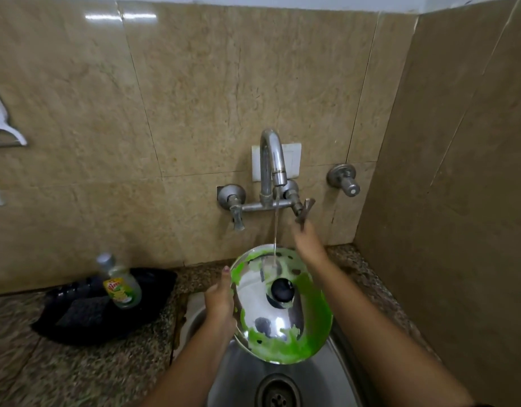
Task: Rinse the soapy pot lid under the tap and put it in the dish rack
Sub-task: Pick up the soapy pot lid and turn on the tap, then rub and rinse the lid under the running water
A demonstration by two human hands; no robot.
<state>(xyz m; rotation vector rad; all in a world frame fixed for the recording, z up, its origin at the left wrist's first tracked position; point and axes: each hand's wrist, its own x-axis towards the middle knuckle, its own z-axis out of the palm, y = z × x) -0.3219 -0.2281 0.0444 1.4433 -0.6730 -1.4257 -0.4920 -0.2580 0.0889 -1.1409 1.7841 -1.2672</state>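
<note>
A steel pot lid with a black knob and streaks of green soap is tilted over the sink. My left hand grips its left rim, thumb on top. A thin stream of water falls from the chrome tap onto the lid's far edge. My right hand reaches past the lid's far right rim up to the tap's right lever handle, fingertips at the handle; whether it grips the handle is blurred. No dish rack shows in the head view.
The steel sink with its drain lies below the lid. On the speckled counter at left, a dish soap bottle stands in a black tray. A second valve juts from the wall at right. A tiled side wall closes the right.
</note>
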